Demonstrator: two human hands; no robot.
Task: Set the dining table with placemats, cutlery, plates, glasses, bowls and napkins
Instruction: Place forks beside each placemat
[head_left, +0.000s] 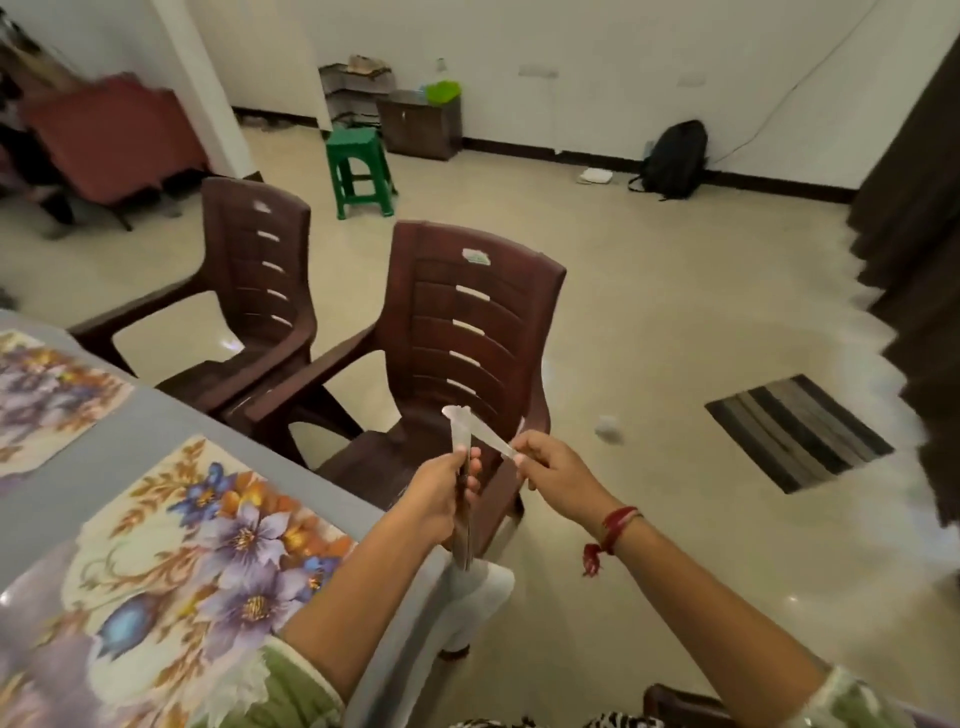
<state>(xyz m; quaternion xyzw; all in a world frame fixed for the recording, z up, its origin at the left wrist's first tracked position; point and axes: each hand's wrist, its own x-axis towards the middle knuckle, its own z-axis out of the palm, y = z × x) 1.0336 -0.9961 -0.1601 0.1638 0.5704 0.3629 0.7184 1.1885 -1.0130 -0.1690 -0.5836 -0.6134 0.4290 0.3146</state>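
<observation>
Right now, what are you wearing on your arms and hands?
The left hand and right hand are ungloved, forearms bare. The left sleeve is green with a cream hem; the right sleeve pale, patterned. A red thread bracelet with a tassel circles the right wrist.

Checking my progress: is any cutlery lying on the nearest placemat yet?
No, the cutlery is held by the left hand and right hand beside the table, off the placemat.
</observation>
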